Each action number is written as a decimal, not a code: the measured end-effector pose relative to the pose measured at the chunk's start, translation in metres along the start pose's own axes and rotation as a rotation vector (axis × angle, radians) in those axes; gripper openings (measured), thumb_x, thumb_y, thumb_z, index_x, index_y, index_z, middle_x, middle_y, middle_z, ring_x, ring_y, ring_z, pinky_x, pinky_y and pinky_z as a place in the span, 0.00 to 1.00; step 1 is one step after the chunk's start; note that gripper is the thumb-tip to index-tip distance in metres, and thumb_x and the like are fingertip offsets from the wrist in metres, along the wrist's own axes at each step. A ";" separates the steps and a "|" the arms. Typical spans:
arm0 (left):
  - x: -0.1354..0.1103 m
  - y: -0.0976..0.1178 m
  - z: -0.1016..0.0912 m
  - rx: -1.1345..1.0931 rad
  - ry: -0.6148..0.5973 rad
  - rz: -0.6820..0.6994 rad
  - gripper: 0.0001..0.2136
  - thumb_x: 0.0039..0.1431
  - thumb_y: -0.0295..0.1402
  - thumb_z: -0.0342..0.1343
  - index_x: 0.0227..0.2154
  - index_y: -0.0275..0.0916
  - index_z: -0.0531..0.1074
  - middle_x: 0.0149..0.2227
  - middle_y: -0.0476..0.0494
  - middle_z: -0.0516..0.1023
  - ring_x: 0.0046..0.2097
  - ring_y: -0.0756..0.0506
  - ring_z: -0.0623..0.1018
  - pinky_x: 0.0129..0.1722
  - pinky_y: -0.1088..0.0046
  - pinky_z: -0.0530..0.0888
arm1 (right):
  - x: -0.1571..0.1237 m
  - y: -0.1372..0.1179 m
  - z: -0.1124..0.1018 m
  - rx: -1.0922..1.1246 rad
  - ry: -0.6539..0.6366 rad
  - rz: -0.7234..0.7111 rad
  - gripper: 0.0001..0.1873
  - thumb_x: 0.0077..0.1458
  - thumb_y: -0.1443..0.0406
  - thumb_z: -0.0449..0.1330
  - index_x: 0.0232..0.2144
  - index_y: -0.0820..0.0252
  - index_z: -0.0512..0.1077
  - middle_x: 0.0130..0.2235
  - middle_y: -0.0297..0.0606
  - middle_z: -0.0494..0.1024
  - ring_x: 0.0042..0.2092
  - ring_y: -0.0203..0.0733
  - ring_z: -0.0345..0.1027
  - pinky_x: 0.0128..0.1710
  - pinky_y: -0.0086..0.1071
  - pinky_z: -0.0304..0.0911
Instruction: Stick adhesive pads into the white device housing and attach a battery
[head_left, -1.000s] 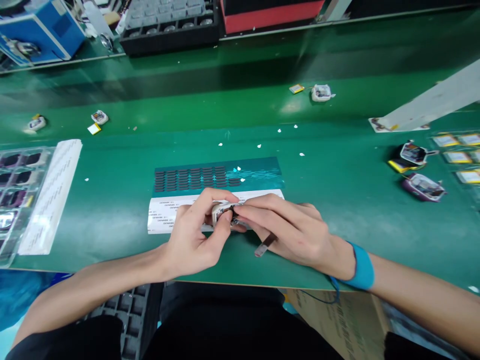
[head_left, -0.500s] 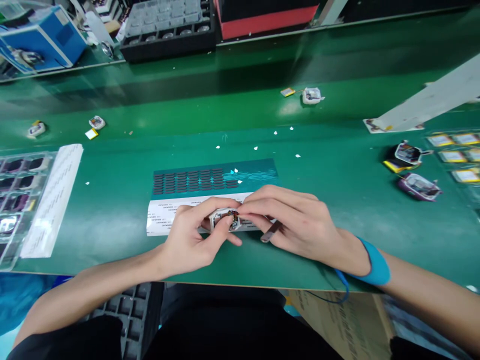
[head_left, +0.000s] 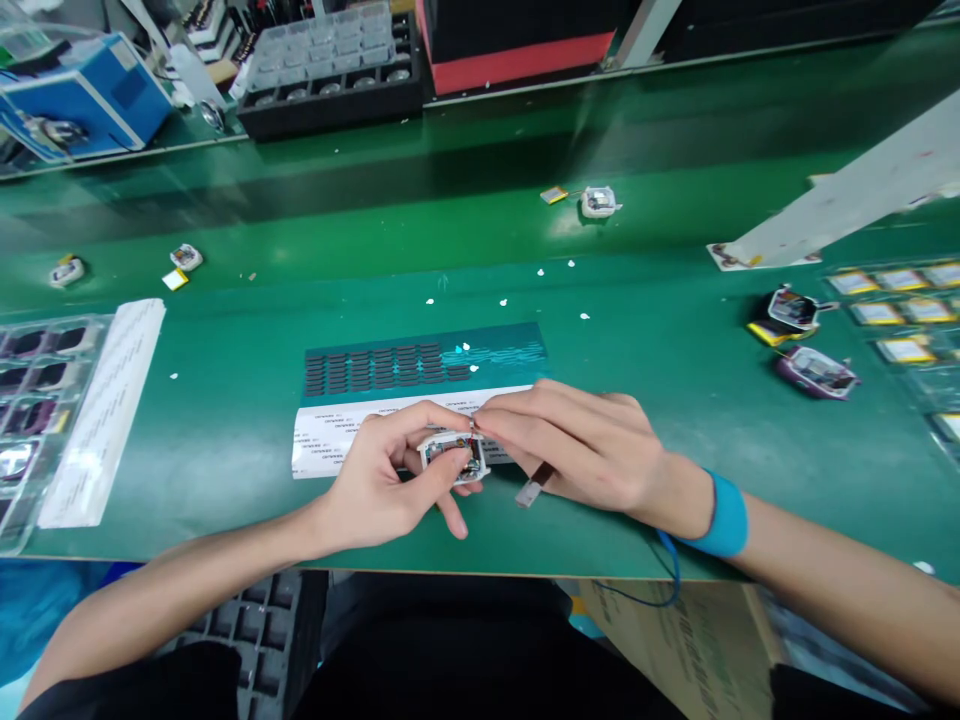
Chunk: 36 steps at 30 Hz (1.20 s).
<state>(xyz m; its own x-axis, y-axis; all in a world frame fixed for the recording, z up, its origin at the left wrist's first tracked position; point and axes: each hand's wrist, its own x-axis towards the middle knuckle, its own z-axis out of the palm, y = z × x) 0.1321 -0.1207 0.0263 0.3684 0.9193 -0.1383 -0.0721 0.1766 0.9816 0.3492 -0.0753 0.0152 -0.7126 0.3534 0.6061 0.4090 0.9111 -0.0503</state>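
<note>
My left hand (head_left: 386,480) grips a small white housing (head_left: 452,456) with circuitry showing inside, just above the green mat near its front edge. My right hand (head_left: 581,445) holds a thin tool, tweezers by the look of it (head_left: 532,487), and its fingertips meet the housing's upper right corner. A blue wrist strap (head_left: 722,515) with a cord sits on my right wrist. Behind the hands lie a white label strip (head_left: 337,435) and a teal sheet of small dark pads (head_left: 390,365).
A clear tray of dark parts (head_left: 30,400) and a white strip (head_left: 105,405) lie left. Two purple-edged housings (head_left: 814,370) and yellow cells (head_left: 904,350) sit right. Loose small units (head_left: 598,201) lie farther back. A black tray (head_left: 330,75) and blue box (head_left: 82,95) stand behind.
The housing has tilted so its open side faces up more. My right fingertips shifted from over it to its upper right corner. The view drifted slightly.
</note>
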 end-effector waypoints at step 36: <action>0.002 -0.006 -0.002 -0.030 0.047 -0.050 0.09 0.64 0.34 0.60 0.40 0.37 0.67 0.27 0.54 0.77 0.23 0.50 0.82 0.34 0.74 0.80 | 0.006 0.005 -0.014 -0.167 -0.118 -0.100 0.16 0.68 0.71 0.54 0.56 0.62 0.69 0.45 0.36 0.84 0.36 0.35 0.77 0.25 0.28 0.63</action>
<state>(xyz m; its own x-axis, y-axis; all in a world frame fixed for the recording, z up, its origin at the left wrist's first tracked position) 0.1318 -0.1192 0.0198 0.3281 0.9246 -0.1934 -0.0825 0.2320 0.9692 0.3551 -0.0713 0.0294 -0.8123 0.2942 0.5036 0.4145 0.8986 0.1437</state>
